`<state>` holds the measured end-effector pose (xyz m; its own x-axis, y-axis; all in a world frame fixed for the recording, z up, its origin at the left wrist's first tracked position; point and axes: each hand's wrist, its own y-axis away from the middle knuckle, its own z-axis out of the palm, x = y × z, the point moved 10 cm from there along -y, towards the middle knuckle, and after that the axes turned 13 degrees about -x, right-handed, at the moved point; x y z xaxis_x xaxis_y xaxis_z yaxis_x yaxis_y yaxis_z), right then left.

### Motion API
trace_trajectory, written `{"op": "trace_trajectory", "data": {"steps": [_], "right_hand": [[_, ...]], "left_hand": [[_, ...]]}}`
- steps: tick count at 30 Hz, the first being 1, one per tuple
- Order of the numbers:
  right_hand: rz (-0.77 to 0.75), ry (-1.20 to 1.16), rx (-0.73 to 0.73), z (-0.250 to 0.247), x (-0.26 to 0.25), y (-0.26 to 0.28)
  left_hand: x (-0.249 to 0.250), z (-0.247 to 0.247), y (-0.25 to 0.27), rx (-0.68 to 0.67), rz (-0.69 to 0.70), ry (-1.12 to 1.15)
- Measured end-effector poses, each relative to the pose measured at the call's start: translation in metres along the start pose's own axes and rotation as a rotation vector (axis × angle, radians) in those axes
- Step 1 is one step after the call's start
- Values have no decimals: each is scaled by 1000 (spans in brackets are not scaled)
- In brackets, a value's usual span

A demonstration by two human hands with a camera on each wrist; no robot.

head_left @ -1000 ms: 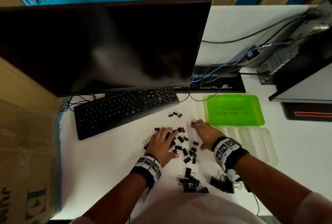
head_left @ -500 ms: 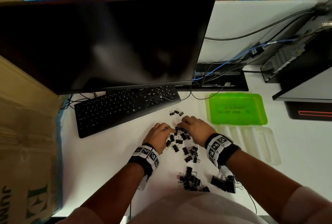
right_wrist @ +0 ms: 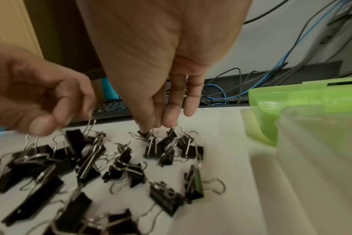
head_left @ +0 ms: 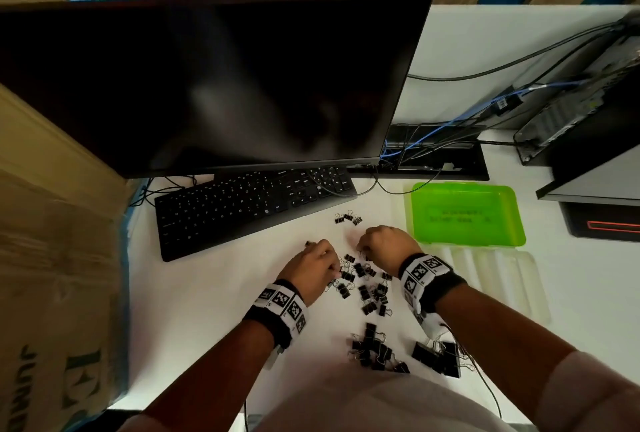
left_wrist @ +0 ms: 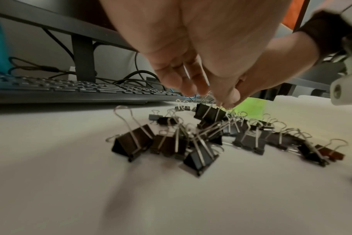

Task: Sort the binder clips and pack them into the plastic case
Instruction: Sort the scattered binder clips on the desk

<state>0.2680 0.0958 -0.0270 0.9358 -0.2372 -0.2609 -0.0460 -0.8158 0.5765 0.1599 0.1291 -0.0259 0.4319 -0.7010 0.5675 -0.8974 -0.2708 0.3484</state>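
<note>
Case (head_left: 465,213) lies flat, long axis left-right, beside scattered binder clips (head_left: 363,284).

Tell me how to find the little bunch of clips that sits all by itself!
Start at the black keyboard and go to its right end. On the white desk beside it lies a small cluster of black binder clips, apart from the bigger piles nearer the person.

Each forearm is bare up to a black wristband (head_left: 277,322) wrapped with a white strip of square black-and-white coded markers (head_left: 423,270). A pale pink short sleeve (head_left: 595,393) covers the right upper arm. A white plastic camera mount (left_wrist: 344,90) and thin cables hang below the right wrist.
</note>
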Motion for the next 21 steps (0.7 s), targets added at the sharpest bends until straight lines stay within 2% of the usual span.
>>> {"op": "trace_trajectory", "data": {"steps": [2,5,8,10,13,15,21], "right_hand": [[5,-51,74,-10,2,6],[29,-184,208,-22,11,16],[12,-314,275,-27,17,24],[-42,-357,234,-26,11,28],[-129,-303,39,-11,-16,32],[-122,-237,-67,3,-28,28],[-10,-254,-104,26,-23,15]], "left_hand": [[-1,11,3,-63,-45,91],[2,27,3,-190,-47,90],[1,34,0,-247,-49,97],[0,36,-2,-246,-55,107],[-1,34,-5,-219,-78,108],[3,32,-6,-191,-73,73],[14,28,-4,-157,-73,14]]}}
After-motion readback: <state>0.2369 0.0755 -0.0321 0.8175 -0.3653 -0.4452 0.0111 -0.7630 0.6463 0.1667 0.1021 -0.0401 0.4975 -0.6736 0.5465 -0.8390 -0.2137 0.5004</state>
